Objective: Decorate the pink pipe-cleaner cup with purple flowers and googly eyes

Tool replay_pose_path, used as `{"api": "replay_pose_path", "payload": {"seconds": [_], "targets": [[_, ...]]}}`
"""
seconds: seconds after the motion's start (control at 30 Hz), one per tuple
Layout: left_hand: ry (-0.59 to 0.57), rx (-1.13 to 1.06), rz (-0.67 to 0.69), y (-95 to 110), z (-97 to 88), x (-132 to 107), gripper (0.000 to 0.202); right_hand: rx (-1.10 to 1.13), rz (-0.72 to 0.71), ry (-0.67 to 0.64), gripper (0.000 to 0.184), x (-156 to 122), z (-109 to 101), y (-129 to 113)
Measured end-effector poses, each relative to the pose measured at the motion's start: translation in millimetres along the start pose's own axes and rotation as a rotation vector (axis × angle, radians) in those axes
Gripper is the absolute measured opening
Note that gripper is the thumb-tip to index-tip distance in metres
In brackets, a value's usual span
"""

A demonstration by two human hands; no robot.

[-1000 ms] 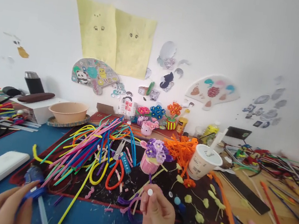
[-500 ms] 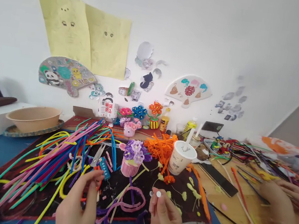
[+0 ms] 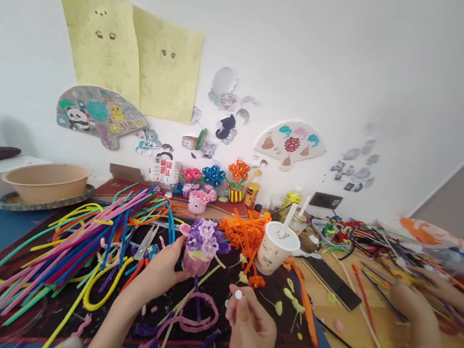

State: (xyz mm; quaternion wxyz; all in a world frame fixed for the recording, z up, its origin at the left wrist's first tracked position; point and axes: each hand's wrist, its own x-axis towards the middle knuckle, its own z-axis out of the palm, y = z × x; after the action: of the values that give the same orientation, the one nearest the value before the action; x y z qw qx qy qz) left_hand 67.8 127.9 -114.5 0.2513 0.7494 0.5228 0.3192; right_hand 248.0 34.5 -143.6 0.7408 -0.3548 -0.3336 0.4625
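Observation:
My left hand (image 3: 163, 271) reaches across the dark mat and has its fingers and thumb at the left side of a small pink pot (image 3: 195, 266). Purple and lilac pipe-cleaner flowers (image 3: 206, 239) fill the top of this pot, which stands upright on the mat. In a pinch between thumb and fingers, my right hand (image 3: 252, 322) holds a small white disc (image 3: 239, 295). Another small pale round bit shows at its fingertips, too small to make out. Between my hands lies a looped mauve pipe cleaner (image 3: 197, 327). Scissors (image 3: 146, 241) rest behind my left hand.
Many coloured pipe cleaners (image 3: 73, 243) spread over the left. A lidded paper cup (image 3: 275, 253) with a straw stands right of orange pipe-cleaner pieces (image 3: 243, 228). A phone (image 3: 333, 283) lies further right, near another person's arms (image 3: 421, 336). Finished pipe-cleaner flower pots (image 3: 235, 195) line the back.
My left hand has moved forward and right, from above the mat to the pink pot, and closed on its side. My right hand keeps its pinch on the white disc.

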Motion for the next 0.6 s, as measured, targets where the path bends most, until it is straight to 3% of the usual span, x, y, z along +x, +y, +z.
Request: {"api": "replay_pose_path", "payload": {"seconds": [0.17, 0.37, 0.6], "targets": [[-0.052, -0.126, 0.033, -4, 7.5, 11, 0.071, 0.017, -0.016, 0.02, 0.025, 4, 12, -6], [0.011, -0.156, -0.021, 2, 11.7, 14, 0.061, -0.018, -0.075, -0.022, 0.024, 9, 16, -6], [0.093, -0.237, -0.033, 18, 11.2, 5, 0.063, -0.24, -0.223, 0.091, 0.024, 12, 33, -17]]}}
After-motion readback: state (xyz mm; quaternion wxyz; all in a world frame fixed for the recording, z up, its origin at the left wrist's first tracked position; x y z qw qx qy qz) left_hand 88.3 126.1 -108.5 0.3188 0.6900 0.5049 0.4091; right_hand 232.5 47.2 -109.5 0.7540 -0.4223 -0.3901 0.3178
